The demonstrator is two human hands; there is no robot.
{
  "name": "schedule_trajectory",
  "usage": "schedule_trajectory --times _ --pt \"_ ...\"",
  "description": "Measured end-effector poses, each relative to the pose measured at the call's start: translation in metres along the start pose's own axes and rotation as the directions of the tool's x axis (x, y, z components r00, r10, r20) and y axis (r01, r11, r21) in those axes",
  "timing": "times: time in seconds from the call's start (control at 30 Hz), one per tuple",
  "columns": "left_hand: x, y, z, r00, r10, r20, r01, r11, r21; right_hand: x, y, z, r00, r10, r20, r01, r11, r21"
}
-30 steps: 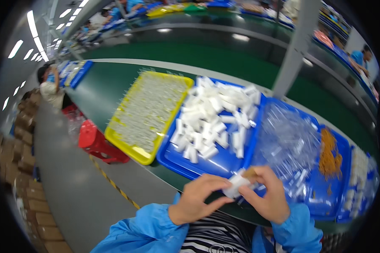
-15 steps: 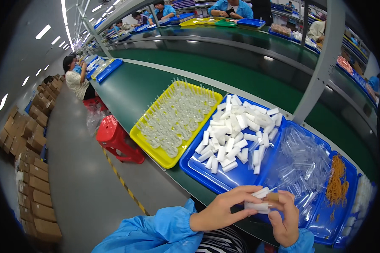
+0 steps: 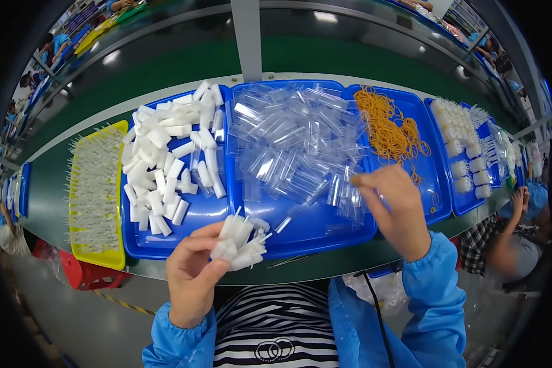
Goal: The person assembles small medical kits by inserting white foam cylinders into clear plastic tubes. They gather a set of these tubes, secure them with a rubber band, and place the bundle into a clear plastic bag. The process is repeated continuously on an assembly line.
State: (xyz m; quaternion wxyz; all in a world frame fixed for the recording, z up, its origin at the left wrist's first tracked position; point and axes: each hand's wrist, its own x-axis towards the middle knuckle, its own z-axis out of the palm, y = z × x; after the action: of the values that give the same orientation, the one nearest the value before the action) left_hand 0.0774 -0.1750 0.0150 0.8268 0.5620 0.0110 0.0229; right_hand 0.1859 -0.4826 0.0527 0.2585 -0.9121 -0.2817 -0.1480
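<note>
A bundle of white pieces with thin stems (image 3: 236, 244) is pinched in my left hand (image 3: 193, 273), just in front of the trays. My right hand (image 3: 402, 205) hangs over the right edge of a blue tray (image 3: 300, 242) heaped with clear plastic sleeves (image 3: 288, 141). Its thumb and forefinger reach out slightly apart, with nothing visible between them, and a tan cover sits on one fingertip. Beyond that hand lie orange rubber bands (image 3: 389, 132) in another blue tray (image 3: 434, 172). White foam-like pieces (image 3: 159, 156) fill a blue tray (image 3: 193, 214) on the left.
A yellow tray (image 3: 95, 260) of clear stemmed parts stands at far left, above a red stool (image 3: 86, 273). At right, a blue tray (image 3: 466, 202) holds white bundles (image 3: 463, 167). A metal post (image 3: 246, 43) rises behind the trays. Another person (image 3: 509, 245) sits at the right.
The view has swung right. My right hand has left the bundle and moved right, over the sleeves and bands. The bundle stays in my left hand, now fully in sight.
</note>
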Motion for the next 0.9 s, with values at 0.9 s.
schedule_trajectory --times 0.9 --pt "0.007 -0.008 0.031 0.995 0.017 -0.097 0.003 0.978 0.207 0.008 -0.063 0.064 0.954 0.232 0.189 -0.231 0.168 0.958"
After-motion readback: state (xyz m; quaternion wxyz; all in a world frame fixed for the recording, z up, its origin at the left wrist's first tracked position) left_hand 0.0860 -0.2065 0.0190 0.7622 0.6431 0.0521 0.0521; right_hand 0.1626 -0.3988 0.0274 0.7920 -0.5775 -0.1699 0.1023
